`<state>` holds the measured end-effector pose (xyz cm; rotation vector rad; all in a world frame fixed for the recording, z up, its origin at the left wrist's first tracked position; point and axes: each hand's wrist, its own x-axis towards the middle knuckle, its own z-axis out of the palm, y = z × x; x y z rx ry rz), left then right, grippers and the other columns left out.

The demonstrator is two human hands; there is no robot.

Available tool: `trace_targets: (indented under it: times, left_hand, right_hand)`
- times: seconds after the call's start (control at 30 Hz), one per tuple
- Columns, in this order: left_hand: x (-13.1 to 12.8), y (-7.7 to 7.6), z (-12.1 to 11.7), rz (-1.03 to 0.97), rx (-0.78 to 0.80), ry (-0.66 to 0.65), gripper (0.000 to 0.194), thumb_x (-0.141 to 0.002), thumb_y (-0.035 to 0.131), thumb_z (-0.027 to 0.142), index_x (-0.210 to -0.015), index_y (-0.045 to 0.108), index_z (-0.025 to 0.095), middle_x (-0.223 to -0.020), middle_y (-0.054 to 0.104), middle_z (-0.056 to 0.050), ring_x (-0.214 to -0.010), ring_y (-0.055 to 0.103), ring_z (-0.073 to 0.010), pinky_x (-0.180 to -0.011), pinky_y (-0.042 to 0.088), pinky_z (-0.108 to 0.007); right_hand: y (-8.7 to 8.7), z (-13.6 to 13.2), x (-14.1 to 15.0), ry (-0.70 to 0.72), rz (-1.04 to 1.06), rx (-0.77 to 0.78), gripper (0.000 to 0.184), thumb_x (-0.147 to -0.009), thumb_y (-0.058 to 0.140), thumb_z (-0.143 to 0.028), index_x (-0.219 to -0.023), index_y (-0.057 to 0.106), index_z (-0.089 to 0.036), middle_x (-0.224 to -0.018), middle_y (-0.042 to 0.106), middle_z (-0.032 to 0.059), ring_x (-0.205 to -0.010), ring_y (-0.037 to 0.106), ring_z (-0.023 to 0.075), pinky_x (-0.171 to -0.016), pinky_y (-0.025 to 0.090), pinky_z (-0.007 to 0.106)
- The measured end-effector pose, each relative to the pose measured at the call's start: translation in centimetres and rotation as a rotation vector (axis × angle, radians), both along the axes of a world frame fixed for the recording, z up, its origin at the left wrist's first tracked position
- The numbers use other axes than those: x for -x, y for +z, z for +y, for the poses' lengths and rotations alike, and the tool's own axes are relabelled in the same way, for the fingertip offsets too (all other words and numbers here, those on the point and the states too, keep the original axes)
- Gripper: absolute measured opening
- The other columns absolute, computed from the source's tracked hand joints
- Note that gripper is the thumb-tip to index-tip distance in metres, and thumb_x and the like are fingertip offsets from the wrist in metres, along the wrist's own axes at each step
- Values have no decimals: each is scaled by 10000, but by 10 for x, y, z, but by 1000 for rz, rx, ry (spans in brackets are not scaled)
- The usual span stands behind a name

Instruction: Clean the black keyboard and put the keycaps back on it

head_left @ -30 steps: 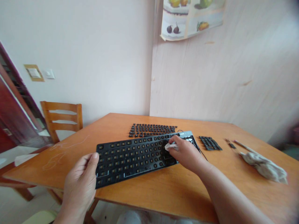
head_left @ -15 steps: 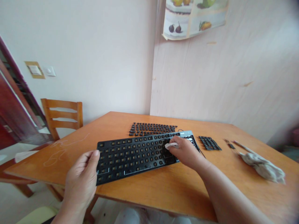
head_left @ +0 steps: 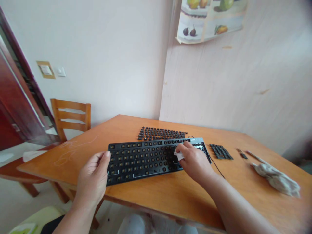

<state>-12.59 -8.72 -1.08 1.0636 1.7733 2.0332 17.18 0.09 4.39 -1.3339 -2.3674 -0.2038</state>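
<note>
A black keyboard (head_left: 143, 159) with its keycaps taken off lies across the orange wooden table (head_left: 170, 195). My left hand (head_left: 94, 178) grips the keyboard's left end, thumb on top. My right hand (head_left: 193, 161) is closed on a small white wipe (head_left: 179, 155) and presses it onto the right part of the keyboard. Behind the keyboard lie rows of loose black keycaps (head_left: 161, 133). A smaller block of keycaps (head_left: 220, 151) lies to the right of it.
A crumpled grey cloth (head_left: 276, 178) and thin tools (head_left: 246, 153) lie at the table's right. A wooden chair (head_left: 70, 113) stands at the far left corner. Walls close off the back, with a fruit poster (head_left: 209, 19) up high. A cable (head_left: 215, 164) runs from the keyboard.
My right hand has rubbed the wipe slightly toward me over the keyboard's right part. The view has shifted a little right and down. My left hand keeps its hold.
</note>
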Motion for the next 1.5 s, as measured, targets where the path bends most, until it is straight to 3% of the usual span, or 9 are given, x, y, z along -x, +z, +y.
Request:
trace_targets:
  times: [0.33, 0.63, 1.1, 1.5]
  left_hand:
    - [4, -4, 2, -54, -4, -74, 520, -751, 611, 626, -963, 655, 154, -786, 683, -39, -745, 623, -190, -677, 510, -276]
    - [5, -5, 3, -81, -26, -131, 471, -785, 614, 569, -1004, 658, 154, -825, 687, -43, -747, 613, -171, -686, 495, -251]
    - [1, 1, -1, -49, -5, -134, 456, -808, 575, 578, -964, 665, 159, -811, 677, -34, -731, 587, -166, -669, 458, -242]
    - [-1, 8, -6, -42, 41, -153, 433, -832, 540, 577, -938, 656, 174, -792, 672, -15, -723, 579, -168, -654, 436, -240]
  right_hand:
    - [-6, -7, -1, 57, 57, 73, 231, -821, 465, -134, -985, 615, -196, -957, 581, 46, -848, 566, 172, -747, 374, 263]
    - [-6, -8, 4, 78, 30, 64, 259, -824, 457, -100, -1010, 625, -168, -959, 587, 65, -901, 566, 183, -818, 395, 276]
    - [8, -20, 52, 199, -70, 83, 282, -790, 454, -76, -992, 627, -170, -944, 587, 73, -872, 562, 188, -800, 407, 276]
    - [17, -41, 113, 361, -70, 120, 245, -774, 475, -70, -950, 610, -175, -931, 589, 70, -888, 569, 185, -822, 428, 282]
